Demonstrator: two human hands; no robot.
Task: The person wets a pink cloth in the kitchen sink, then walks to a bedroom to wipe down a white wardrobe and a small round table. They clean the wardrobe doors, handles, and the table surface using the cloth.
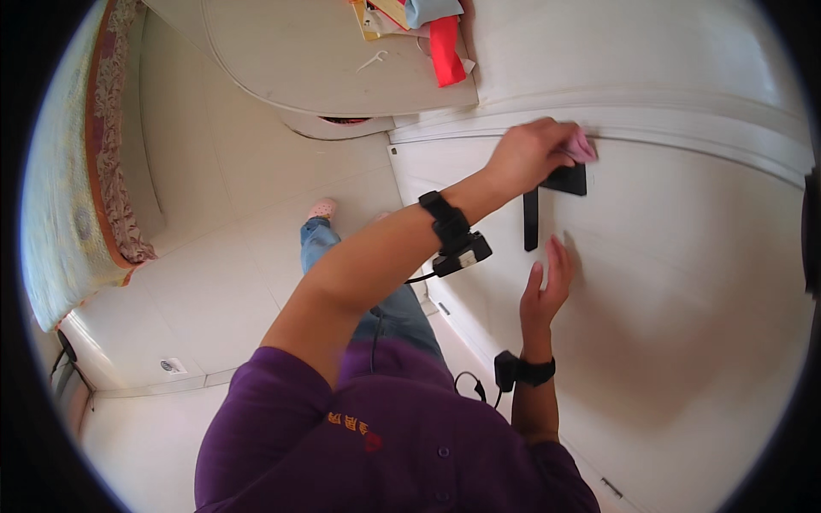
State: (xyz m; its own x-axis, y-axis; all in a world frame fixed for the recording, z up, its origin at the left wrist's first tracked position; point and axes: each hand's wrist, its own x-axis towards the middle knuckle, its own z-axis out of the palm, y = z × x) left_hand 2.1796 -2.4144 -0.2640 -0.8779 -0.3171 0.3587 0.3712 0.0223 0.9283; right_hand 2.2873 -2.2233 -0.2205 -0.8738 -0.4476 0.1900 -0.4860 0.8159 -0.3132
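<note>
My left hand (533, 154) reaches across and grips a bunched pink cloth (580, 147). The cloth is at the upper end of the black backplate (571, 181) of a door handle, and my fingers partly cover that plate. From the plate runs the black lever (530, 221), below my left wrist in the picture. My right hand (546, 282) holds nothing, its thumb and fingers apart. It is by the white door (667, 256), beside the lever's end; whether the fingertips touch the door I cannot tell.
Black straps with small devices and cables sit on both wrists. A curved-edge white tabletop (288, 51) bears a red cloth (447, 54), a light-blue cloth (430, 9) and a white plastic pick (372, 61). A bed with a patterned cover (64, 192) stands left on the tiled floor (211, 269).
</note>
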